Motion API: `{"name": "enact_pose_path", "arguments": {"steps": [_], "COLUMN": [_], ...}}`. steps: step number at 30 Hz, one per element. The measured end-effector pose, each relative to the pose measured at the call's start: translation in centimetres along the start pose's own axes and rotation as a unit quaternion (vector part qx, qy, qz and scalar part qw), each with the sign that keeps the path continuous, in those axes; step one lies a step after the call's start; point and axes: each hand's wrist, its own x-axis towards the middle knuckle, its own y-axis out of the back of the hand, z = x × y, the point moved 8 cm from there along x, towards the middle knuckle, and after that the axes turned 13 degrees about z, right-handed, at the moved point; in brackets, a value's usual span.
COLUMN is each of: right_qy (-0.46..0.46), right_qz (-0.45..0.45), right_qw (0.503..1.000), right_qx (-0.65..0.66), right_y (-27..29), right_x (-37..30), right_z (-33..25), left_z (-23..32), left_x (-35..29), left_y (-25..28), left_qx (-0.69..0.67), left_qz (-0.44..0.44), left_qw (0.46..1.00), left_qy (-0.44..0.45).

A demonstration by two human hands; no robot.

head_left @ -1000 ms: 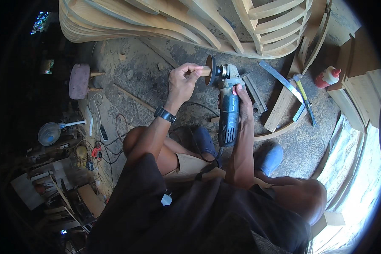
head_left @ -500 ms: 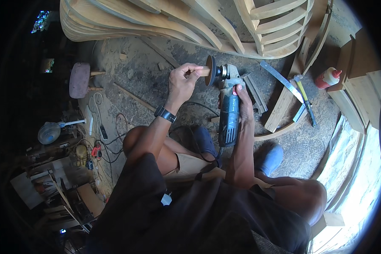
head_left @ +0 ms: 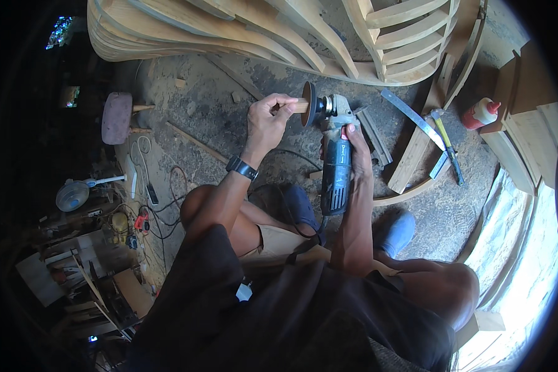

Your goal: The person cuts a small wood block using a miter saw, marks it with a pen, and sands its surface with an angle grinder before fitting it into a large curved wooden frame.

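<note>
My right hand [head_left: 360, 149] is wrapped around the blue body of an angle grinder [head_left: 336, 167], its grey head pointing away from me. A dark round sanding disc [head_left: 309, 104] stands on edge at the left of that head. Between thumb and fingers, my left hand [head_left: 268, 118] pinches a small wood block [head_left: 301, 106]. The block's right end meets the face of the disc. A dark watch [head_left: 242, 167] circles my left wrist. Some fingers of my right hand are hidden behind the grinder.
A large curved wooden frame [head_left: 378, 68] spans the far side. To the right lie a metal square [head_left: 413, 116], a hammer [head_left: 446, 146], a wooden plank [head_left: 410, 160] and a red-capped bottle [head_left: 479, 115]. At left are a round stool [head_left: 116, 118], a fan [head_left: 72, 195] and cables [head_left: 161, 214].
</note>
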Motion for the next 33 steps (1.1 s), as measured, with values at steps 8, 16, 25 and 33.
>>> {"name": "enact_pose_path", "arguments": {"steps": [8, 16, 25, 33], "right_qy": [0.011, 0.032, -0.001, -0.005], "right_qz": [0.005, -0.019, -0.029, -0.016], "right_qw": [1.0, 0.999, 1.0, 1.0], "right_qx": [-0.001, -0.028, -0.003, -0.008], "right_y": [0.1, -0.9, -0.8, -0.3], "right_x": [0.3, -0.1, -0.1, 0.0], "right_z": [-0.7, -0.7, -0.4, -0.1], "left_z": [-0.5, 0.3, 0.2, 0.0], "left_x": [1.2, 0.9, 0.8, 0.3], "left_y": [0.4, -0.2, 0.1, 0.1], "left_qx": [-0.102, -0.026, -0.025, -0.026], "left_qz": [0.025, -0.006, 0.028, 0.023], "left_qw": [0.994, 0.998, 0.999, 0.999], "left_qy": [0.042, 0.049, 0.006, -0.003]}}
